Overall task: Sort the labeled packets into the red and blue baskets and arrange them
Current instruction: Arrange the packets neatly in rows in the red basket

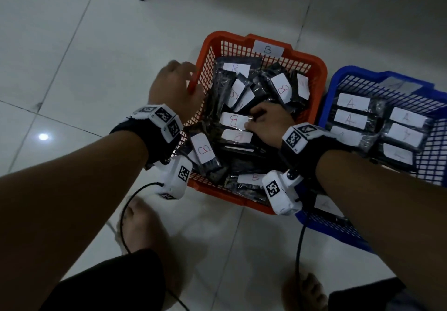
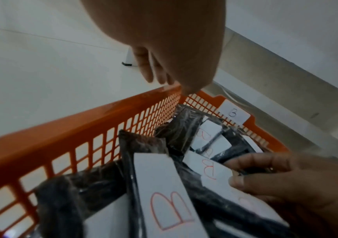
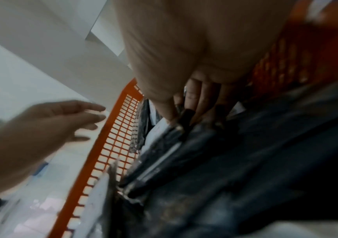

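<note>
In the red basket (image 1: pixel 319 68), dead centre of your head view, black B packets (image 1: pixel 280 88) lie jumbled at mixed angles. Your right hand (image 1: pixel 268 124) sits on the pile, fingertips (image 2: pixel 237 182) touching one B packet's white label (image 1: pixel 233 120); whether it pinches it, can't tell. Your left hand (image 1: pixel 176 88) is at 9 o'clock of the basket, at its rim, fingers loose, holding nothing. Blue basket (image 1: pixel 338 78) at 3 o'clock touches the red one; A packets (image 1: pixel 350 109) lie stacked in neat rows.
</note>
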Action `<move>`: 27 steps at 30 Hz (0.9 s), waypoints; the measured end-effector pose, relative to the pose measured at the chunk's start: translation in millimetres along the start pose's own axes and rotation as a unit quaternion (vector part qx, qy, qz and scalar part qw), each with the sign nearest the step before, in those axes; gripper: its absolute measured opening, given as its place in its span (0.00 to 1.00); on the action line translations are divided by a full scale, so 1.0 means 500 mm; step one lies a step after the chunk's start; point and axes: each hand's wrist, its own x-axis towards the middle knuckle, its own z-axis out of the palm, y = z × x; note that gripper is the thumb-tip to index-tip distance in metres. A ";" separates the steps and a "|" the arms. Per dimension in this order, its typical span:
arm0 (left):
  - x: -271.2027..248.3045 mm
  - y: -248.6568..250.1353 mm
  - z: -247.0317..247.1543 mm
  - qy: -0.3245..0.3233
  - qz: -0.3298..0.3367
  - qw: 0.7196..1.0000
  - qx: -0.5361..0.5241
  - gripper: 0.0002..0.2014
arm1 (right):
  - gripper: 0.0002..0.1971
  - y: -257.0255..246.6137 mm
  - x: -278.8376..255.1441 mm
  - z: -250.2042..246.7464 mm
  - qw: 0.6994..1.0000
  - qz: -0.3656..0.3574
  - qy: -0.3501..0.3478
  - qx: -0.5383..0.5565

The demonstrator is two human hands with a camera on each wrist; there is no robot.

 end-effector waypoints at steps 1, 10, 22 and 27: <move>0.005 -0.009 0.003 -0.024 -0.055 0.998 -0.013 0.23 | 0.10 -0.006 0.003 0.002 1.000 0.003 0.005 0.001; -0.020 -0.015 0.048 -0.185 -0.209 0.956 -0.089 0.17 | 0.13 -0.058 0.018 0.029 0.992 -0.020 0.019 -0.125; 0.008 0.018 0.028 0.039 0.069 0.994 -0.070 0.19 | 0.13 -0.084 0.046 0.008 0.971 -0.085 0.184 -0.129; 0.033 0.054 0.041 -0.046 0.068 0.996 -0.042 0.16 | 0.11 -0.083 0.040 0.008 0.972 -0.073 0.201 0.100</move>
